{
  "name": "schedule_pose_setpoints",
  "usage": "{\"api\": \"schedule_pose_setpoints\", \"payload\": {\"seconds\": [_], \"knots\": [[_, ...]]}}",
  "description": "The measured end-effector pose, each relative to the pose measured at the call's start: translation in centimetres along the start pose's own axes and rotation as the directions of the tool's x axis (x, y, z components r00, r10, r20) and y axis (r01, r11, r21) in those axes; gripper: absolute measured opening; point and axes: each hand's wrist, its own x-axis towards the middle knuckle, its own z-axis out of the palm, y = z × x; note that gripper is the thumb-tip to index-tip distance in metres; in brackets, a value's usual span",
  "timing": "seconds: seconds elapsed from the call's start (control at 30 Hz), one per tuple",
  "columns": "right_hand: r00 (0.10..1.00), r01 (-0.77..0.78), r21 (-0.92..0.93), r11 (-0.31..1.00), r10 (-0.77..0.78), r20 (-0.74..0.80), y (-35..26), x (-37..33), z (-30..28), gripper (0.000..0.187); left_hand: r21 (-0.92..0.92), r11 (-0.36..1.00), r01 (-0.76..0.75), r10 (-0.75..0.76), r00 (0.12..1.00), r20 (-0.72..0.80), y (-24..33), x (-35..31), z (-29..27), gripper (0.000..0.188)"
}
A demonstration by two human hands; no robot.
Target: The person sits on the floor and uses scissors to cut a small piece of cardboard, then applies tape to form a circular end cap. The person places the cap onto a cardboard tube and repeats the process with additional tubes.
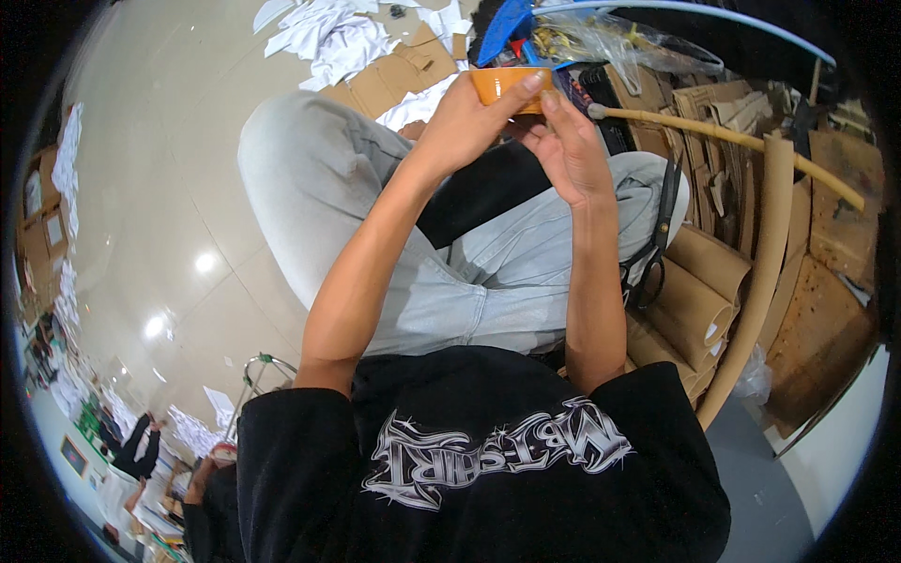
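Above my crossed legs, at the top middle, an orange glossy round thing (497, 86) with a curved wall is held up in both hands. Its far side and underside are hidden, so I cannot tell whether it is a tape roll or a small bowl. My left hand (460, 129) is closed on its left side, the thumb across the near wall. The fingers of my right hand (571, 150) pinch its right end, thumb near the other thumb. Black-handled scissors (657, 235) lie beside my right knee, blades pointing away from me.
Brown paper rolls (690, 296) and stacked flattened cardboard (723, 141) are on the right, with a long cardboard tube (765, 272) and a wooden stick (732, 133). White scraps (328, 38) and a cardboard piece (404, 70) lie ahead. Other people sit at lower left.
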Motion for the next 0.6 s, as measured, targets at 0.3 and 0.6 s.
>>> {"api": "schedule_pose_setpoints", "payload": {"seconds": [0.3, 0.6], "knots": [[0.995, 0.047, -0.092, 0.995, -0.054, -0.079, -0.1, 0.1, 1.1, 0.036, 0.016, 0.998, 0.066, -0.064, 0.994, -0.084, -1.3, 0.6, -0.3, 0.090], [0.987, 0.090, -0.205, 0.975, -0.115, -0.116, 0.5, 0.4, 0.9, 0.048, 0.024, 0.997, 0.073, -0.070, 0.991, -0.112, -1.0, 1.1, -1.4, 0.106]]}}
